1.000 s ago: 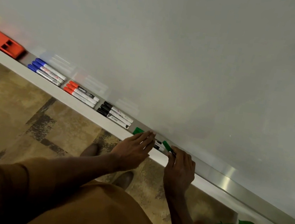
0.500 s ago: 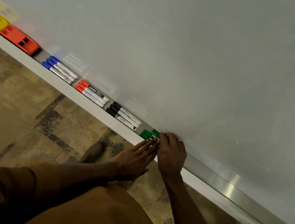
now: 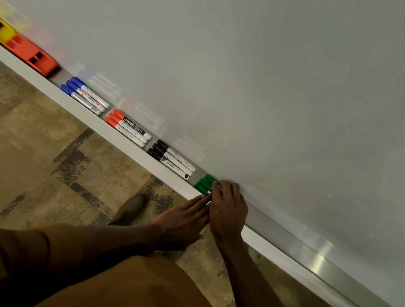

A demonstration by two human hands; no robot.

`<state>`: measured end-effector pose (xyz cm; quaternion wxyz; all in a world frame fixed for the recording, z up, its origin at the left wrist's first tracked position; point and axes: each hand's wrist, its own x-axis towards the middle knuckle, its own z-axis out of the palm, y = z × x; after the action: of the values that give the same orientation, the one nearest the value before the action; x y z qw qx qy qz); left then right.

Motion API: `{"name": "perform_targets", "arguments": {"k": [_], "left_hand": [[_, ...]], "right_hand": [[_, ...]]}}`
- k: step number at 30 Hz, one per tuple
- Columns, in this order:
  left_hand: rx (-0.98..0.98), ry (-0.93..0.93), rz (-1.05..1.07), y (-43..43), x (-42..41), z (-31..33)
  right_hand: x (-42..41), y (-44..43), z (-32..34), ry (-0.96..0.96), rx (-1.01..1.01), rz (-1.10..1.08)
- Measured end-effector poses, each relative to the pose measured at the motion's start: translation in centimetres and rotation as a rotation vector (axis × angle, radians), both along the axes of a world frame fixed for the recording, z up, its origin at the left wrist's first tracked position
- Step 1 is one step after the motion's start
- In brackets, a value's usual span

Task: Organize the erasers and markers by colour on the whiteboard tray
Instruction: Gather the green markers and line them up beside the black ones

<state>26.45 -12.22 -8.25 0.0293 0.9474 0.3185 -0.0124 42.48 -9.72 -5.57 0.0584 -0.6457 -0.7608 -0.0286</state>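
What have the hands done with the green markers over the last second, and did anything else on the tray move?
The right hand slid its green marker left along the tray to join the other green markers; it now covers their barrels, so its grip is unclear. The left hand drew back to the tray's front edge, fingers flat. The blue, red and black markers and both erasers stayed put.

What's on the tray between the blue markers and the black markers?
The red markers, three lying side by side, sit between the blue markers and the black markers on the tray, seen in the head view.
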Motion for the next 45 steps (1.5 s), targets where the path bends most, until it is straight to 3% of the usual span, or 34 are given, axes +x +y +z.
{"name": "perform_targets", "arguments": {"k": [9,29,45], "left_hand": [[0.036,0.017,0.027,-0.1,0.0,-0.7],[0.121,0.107,0.047,-0.2,0.1,-0.9],[0.05,0.073,0.066,-0.2,-0.4,-1.3]], "right_hand": [[1.5,-0.9,-0.6,0.128,0.051,0.052],[1.4,-0.7,-0.9,0.098,-0.006,0.123],[0.9,-0.3,-0.4,0.086,-0.011,0.118]]}}
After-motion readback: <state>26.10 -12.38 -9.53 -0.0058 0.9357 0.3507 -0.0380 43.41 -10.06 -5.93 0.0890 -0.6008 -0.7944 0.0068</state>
